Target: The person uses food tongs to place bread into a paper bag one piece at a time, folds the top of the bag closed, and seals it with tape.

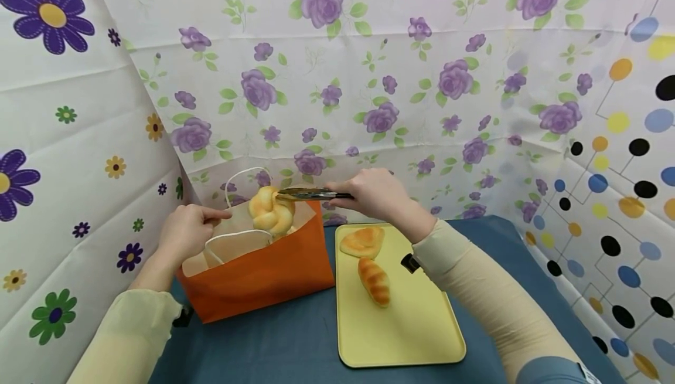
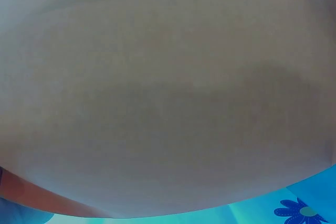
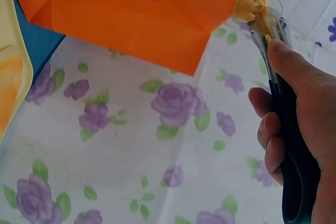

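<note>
In the head view an orange paper bag (image 1: 263,281) with white cord handles stands on the left of the table, its mouth open. My left hand (image 1: 184,234) grips the bag's left rim, index finger stretched out along it. My right hand (image 1: 374,196) holds a pair of tongs (image 1: 311,194) with black handles, also seen in the right wrist view, where the fingers wrap the handles (image 3: 294,150). The tips of the tongs pinch a knotted golden bread roll (image 1: 271,211), which hangs at the bag's opening. Pale skin or cloth fills most of the left wrist view.
Right of the bag lies a yellow tray (image 1: 406,325) on a blue tablecloth (image 1: 253,343). A flat golden pastry (image 1: 364,242) and a striped oblong bread roll (image 1: 374,281) lie on it. Flower-patterned sheets (image 1: 369,79) stand behind and at the left; a dotted one (image 1: 622,196) is at the right.
</note>
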The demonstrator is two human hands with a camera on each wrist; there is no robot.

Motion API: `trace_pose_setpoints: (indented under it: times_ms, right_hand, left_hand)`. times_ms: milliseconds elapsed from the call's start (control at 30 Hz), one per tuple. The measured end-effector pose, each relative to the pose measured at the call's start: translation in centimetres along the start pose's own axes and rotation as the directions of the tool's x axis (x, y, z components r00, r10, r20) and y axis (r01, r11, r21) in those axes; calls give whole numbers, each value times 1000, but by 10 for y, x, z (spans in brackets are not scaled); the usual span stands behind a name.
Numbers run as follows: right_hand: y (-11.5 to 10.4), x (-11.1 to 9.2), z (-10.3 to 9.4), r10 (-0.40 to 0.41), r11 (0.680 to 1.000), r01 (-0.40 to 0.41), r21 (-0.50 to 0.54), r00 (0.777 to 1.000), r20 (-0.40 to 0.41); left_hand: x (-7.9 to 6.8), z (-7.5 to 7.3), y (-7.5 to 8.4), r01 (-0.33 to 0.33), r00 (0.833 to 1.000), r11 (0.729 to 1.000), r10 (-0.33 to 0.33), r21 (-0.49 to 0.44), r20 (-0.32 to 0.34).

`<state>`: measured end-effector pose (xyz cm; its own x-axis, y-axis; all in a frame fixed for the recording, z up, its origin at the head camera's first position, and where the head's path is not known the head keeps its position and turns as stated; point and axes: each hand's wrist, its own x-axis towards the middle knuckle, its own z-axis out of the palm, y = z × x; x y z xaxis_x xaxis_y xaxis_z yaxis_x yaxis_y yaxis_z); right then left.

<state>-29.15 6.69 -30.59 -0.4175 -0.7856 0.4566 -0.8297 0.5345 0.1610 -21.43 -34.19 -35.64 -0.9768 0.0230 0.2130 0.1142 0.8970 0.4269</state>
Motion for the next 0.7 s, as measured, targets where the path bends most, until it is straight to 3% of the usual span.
trace_pose_setpoints:
  times_ms: [200, 700]
  right_hand:
    - [-11, 8, 14, 0, 1000, 2, -27, 999, 55]
    - [-30, 26, 33, -75, 990, 84, -115, 994, 77]
  left_hand:
    - [1, 1, 0, -4, 1000, 1000, 4, -5, 16]
    - [1, 1, -1, -6, 1000, 1000, 6, -8, 12]
